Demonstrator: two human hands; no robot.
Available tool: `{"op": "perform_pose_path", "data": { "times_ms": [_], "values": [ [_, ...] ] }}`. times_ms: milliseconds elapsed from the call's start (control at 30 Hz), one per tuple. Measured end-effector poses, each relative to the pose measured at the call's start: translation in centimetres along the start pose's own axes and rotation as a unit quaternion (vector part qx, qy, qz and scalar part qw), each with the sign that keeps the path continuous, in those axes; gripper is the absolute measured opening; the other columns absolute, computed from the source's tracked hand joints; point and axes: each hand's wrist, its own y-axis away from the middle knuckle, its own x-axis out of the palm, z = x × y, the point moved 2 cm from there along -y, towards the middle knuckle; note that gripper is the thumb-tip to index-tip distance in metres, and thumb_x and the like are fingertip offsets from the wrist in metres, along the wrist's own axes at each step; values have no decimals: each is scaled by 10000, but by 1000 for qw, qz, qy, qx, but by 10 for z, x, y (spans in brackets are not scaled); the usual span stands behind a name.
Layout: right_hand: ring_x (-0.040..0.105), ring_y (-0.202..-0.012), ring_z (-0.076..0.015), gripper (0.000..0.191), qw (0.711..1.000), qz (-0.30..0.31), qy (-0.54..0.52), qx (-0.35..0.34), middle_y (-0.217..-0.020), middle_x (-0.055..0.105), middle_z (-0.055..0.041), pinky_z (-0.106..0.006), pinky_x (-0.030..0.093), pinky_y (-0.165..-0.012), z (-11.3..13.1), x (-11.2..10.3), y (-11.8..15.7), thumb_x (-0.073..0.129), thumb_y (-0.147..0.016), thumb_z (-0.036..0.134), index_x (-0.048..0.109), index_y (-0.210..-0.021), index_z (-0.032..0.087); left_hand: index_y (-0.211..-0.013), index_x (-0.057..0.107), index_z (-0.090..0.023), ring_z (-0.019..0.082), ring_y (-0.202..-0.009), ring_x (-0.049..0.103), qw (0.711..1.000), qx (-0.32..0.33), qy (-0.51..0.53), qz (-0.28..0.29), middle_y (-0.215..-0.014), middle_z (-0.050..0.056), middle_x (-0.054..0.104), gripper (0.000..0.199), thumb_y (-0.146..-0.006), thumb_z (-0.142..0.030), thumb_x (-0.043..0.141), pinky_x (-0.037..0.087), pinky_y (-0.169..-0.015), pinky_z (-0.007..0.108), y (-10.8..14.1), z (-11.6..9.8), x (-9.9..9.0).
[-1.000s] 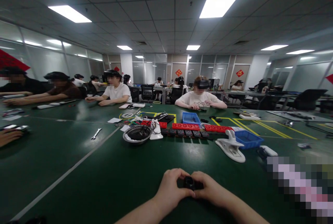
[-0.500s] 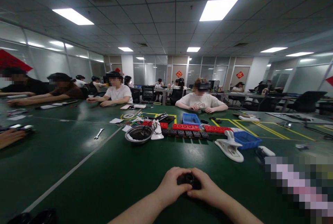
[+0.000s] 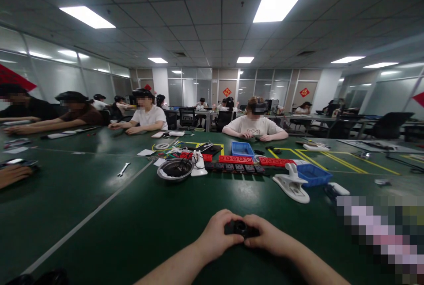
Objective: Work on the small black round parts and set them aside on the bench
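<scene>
Left hand (image 3: pixel 217 234), right hand (image 3: pixel 266 237) gripping black object (image 3: pixel 240 228)

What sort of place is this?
Probably an office-like workroom: several people sit around a big green table that bears a spanner and red strips, with office chairs beyond it.

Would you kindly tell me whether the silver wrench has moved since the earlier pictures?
No: judged against the pale line across the green table, the wrench lies in the same place, left of it.
</scene>
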Motion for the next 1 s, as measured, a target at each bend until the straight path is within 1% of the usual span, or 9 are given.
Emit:
{"op": "perform_pose_path", "data": {
  "times_ms": [167,267,400,533,600,667,767,900,1000],
  "values": [
    [472,-803,-177,278,1000,-2,7,4,-835,542,-9,-271,349,-713,0,-1,0,603,-629,277,587,-882,162,-940,585,-222,152,-817,472,1000,-23,-1,-2,-877,5,514,340,-606,-232,652,356,-699,226,0,3,1],
    [469,-795,-176,319,1000,-17,9,24,-835,539,-6,-259,346,-691,-3,2,-1,641,-583,277,578,-873,158,-925,586,-223,152,-792,465,999,-38,-7,-4,-849,-1,506,339,-595,-245,660,350,-671,224,0,5,4],
    [462,-712,-160,329,990,-84,79,76,-763,528,-1,-227,325,-595,-6,14,-6,683,-506,312,534,-751,151,-861,573,-198,144,-757,460,997,-68,-11,-33,-823,-9,493,322,-556,-214,678,346,-645,219,0,6,10],
    [461,-669,-158,250,965,-161,178,103,-714,529,-12,-233,306,-574,-1,26,-11,621,-561,297,486,-721,160,-790,525,-176,148,-745,450,989,-102,-35,-102,-805,-8,483,295,-539,-195,680,340,-654,233,-1,8,13],
    [470,-685,-168,237,960,-171,194,105,-731,537,-22,-242,312,-588,2,29,-12,605,-575,279,489,-744,160,-791,520,-178,153,-753,449,988,-102,-39,-110,-806,-5,483,295,-543,-198,678,339,-661,237,-1,8,13],
    [480,-737,-184,307,970,-153,174,80,-800,551,-34,-256,329,-632,5,26,-10,623,-565,303,510,-814,164,-809,528,-183,153,-767,452,991,-90,-28,-94,-822,-5,485,287,-557,-193,666,342,-671,235,-1,7,12],
    [476,-832,-205,440,990,-95,100,22,-909,549,-41,-283,341,-720,8,17,-4,652,-552,317,531,-955,187,-856,549,-195,146,-775,456,996,-65,-7,-59,-850,-6,485,294,-580,-192,647,348,-668,224,0,7,10],
    [465,-873,-197,374,1000,-12,16,-9,-919,546,-27,-290,340,-774,10,3,2,607,-620,274,566,-983,192,-906,569,-218,139,-776,461,999,-40,2,-26,-856,-11,495,320,-595,-198,640,350,-666,216,1,7,9],
    [458,-888,-196,371,1000,8,-8,-13,-924,545,-24,-293,338,-789,11,-2,2,603,-626,260,574,-988,190,-919,575,-218,139,-771,463,999,-30,0,-19,-848,-10,502,331,-595,-203,644,351,-664,215,0,7,8]
  ]
}}
